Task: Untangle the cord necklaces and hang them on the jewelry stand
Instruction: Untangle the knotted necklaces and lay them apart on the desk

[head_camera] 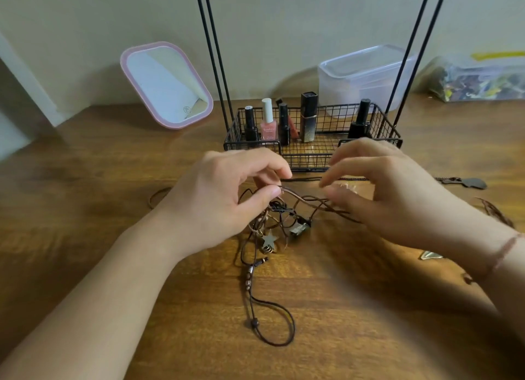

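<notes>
Cord necklaces (279, 217) lie in a tangled bunch on the wooden table (113, 180), just in front of the jewelry stand (312, 141). Left hand (221, 197) pinches a brown strand between thumb and forefinger, lifting it. Right hand (383, 189), blurred, hovers with loosely curled fingers beside the strands; its grip cannot be told.

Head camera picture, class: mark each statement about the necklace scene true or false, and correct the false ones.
1. The left hand pinches a brown cord of the tangle. True.
2. A star pendant lies in the tangle. True.
3. The pink mirror lies flat on the table. False: it stands tilted against the wall.
4. The wire basket holds nail polish bottles. True.
5. Several necklaces already hang on the stand's rods. False: none shows on the visible rods; the tangle lies on the table.
6. The right hand grips a pink bottle. False: its fingers are at the cords.
</notes>
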Motion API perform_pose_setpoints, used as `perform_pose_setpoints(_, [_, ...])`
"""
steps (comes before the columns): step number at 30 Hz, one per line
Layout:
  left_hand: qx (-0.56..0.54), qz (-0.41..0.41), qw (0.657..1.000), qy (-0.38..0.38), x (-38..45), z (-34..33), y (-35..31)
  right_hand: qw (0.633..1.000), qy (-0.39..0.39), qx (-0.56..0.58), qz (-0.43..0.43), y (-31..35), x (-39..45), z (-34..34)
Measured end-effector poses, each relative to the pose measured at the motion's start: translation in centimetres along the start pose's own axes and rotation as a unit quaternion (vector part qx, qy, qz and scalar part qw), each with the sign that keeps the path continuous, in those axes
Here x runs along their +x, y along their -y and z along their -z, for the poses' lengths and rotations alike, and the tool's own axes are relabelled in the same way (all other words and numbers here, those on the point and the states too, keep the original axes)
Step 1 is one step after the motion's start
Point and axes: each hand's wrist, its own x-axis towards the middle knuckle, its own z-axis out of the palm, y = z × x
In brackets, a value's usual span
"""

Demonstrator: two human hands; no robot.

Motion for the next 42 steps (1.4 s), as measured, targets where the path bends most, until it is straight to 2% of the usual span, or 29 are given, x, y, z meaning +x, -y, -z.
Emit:
perform_pose_setpoints(2, [0.000,0.006,1.000,0.006,0.0,0.0,0.1,0.999,0.042,0.005,0.019,0.7,-0.2,0.4])
perform_pose_setpoints(4, [0.006,0.007,1.000,0.014,0.0,0.0,0.3,0.994,0.085,-0.063,0.032,0.6,-0.2,0.3])
perform_pose_setpoints(6, [0.011,0.005,1.000,0.022,0.0,0.0,0.6,0.994,0.081,-0.057,0.036,0.3,-0.2,0.3])
perform_pose_setpoints(11, [0.025,0.014,0.998,0.053,-0.1,0.1,0.9,0.994,0.038,0.104,0.004,-0.2,-0.3,1.1])
perform_pose_setpoints(14, [0.026,0.020,0.996,0.077,-0.1,0.3,0.9,0.994,0.032,0.103,0.013,-0.2,-0.4,1.1])
perform_pose_setpoints(17, [0.009,0.026,0.994,0.102,-0.2,0.5,0.8,0.991,0.079,0.105,0.005,-0.3,-0.4,1.0])
perform_pose_setpoints(20, [0.002,0.021,0.992,0.125,-0.3,0.6,0.8,0.992,0.117,0.052,0.022,-0.3,-0.5,0.7])
perform_pose_setpoints(26, [0.002,-0.004,0.984,0.177,-0.3,0.5,0.7,0.997,0.061,0.032,0.039,0.0,-0.5,-0.2])
perform_pose_setpoints(31, [0.052,0.014,0.995,0.084,-0.2,-1.5,0.4,0.994,0.087,0.014,0.059,0.3,-0.4,-0.8])
perform_pose_setpoints(35, [0.063,0.027,0.992,0.102,-0.1,-2.7,0.3,0.995,0.086,-0.007,0.051,0.0,-0.1,-1.0])
perform_pose_setpoints(42, [0.049,0.047,0.989,0.130,-0.1,-2.6,0.3,0.995,-0.009,-0.103,0.012,0.3,0.0,-1.4])
